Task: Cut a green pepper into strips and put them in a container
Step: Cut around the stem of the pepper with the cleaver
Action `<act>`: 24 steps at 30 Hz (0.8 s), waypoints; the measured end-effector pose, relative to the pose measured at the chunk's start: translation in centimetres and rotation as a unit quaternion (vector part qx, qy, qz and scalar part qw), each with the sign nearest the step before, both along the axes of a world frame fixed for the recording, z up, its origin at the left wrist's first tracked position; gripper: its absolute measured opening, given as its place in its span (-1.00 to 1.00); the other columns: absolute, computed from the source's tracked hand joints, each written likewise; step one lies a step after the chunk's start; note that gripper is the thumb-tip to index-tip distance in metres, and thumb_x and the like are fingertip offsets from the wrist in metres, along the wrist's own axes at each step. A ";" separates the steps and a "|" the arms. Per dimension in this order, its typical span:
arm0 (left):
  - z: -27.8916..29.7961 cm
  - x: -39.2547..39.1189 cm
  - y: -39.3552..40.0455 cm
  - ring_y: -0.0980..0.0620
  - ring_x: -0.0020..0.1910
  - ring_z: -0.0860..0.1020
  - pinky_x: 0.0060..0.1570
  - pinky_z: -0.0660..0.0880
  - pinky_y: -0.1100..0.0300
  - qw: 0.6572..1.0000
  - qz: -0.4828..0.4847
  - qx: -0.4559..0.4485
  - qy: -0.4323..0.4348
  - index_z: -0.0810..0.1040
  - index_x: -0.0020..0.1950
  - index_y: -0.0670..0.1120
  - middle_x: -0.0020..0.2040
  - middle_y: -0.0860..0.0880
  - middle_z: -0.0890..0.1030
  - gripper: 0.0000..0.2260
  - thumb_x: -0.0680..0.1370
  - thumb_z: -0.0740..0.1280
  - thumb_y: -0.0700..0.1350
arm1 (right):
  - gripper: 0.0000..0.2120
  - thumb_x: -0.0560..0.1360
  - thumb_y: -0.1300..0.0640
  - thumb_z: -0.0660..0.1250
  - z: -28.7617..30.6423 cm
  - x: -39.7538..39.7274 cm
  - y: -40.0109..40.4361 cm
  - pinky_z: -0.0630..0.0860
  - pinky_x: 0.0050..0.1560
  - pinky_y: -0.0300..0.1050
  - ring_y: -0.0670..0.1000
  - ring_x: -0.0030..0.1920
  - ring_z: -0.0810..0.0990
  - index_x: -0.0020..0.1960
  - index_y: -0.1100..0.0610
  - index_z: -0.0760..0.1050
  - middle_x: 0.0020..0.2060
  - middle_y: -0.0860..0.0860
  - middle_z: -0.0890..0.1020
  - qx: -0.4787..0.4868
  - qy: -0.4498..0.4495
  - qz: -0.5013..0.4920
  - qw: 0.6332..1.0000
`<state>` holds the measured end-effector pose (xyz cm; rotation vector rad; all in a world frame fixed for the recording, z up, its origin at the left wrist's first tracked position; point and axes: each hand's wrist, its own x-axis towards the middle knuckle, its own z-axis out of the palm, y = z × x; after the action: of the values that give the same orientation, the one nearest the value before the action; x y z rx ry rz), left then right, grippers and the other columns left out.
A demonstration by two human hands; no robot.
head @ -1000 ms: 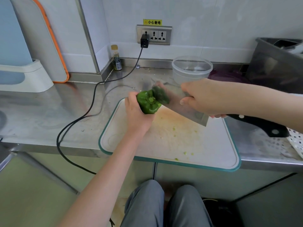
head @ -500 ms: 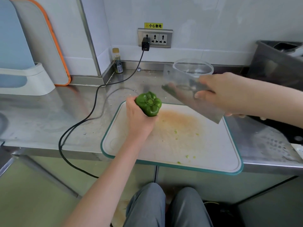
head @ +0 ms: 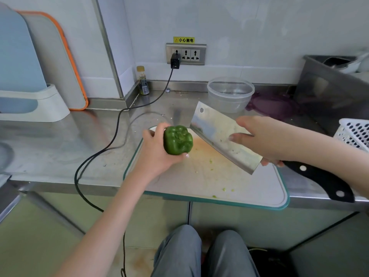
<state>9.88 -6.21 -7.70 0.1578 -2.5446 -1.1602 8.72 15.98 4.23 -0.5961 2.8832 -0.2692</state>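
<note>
My left hand grips a whole green pepper above the far left corner of the white cutting board, its stem end facing up. My right hand holds a steel cleaver where the blade meets the black handle, with fingers lying across the flat of the blade. The blade is tilted, and its far corner sits just right of the pepper. A clear plastic container stands behind the board; nothing shows inside it.
A black power cable runs from the wall socket across the steel counter and over its front edge. A small bottle stands in the back corner. On the right are a purple lid, a grey bin and a white perforated basket.
The cleaver carried a dark green piece beside the pepper, swung back towards the container, and is now beside the pepper again with no piece on it. The left hand stayed about where it was.
</note>
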 end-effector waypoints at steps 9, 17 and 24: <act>-1.5 -0.7 0.9 0.13 -0.09 0.43 -0.21 0.32 0.52 0.994 -0.047 0.054 0.081 0.21 0.12 0.02 -0.02 0.10 0.40 -0.41 0.31 0.53 -0.19 | -0.68 0.61 -0.04 0.11 -0.3 1.6 0.4 0.24 -0.71 -0.35 0.16 -0.45 0.57 -0.28 0.01 0.18 -0.37 0.13 0.47 -0.004 0.002 -0.008 1.000; -1.7 -0.8 0.7 0.33 -0.06 0.42 -0.19 0.32 0.53 0.993 -0.056 0.078 0.075 0.20 0.12 0.02 -0.03 0.16 0.37 -0.42 0.32 0.51 -0.22 | -0.67 0.62 -0.03 0.10 -0.8 1.9 0.2 0.23 -0.74 -0.34 0.14 -0.49 0.56 -0.28 0.04 0.17 -0.35 0.04 0.44 0.007 0.029 -0.006 1.000; -2.0 -1.0 0.5 0.32 -0.03 0.42 -0.18 0.35 0.52 0.991 -0.070 0.087 0.070 0.19 0.12 0.05 0.00 0.16 0.37 -0.44 0.34 0.50 -0.18 | -0.70 0.61 -0.03 0.09 -0.7 2.2 0.0 0.28 -0.72 -0.32 0.07 -0.52 0.50 -0.27 0.02 0.20 -0.37 0.03 0.43 -0.006 0.013 -0.011 1.000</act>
<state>8.92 -5.69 -9.67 -0.0585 -2.3627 -1.3955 10.96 16.00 3.53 -0.5759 2.9172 -0.2841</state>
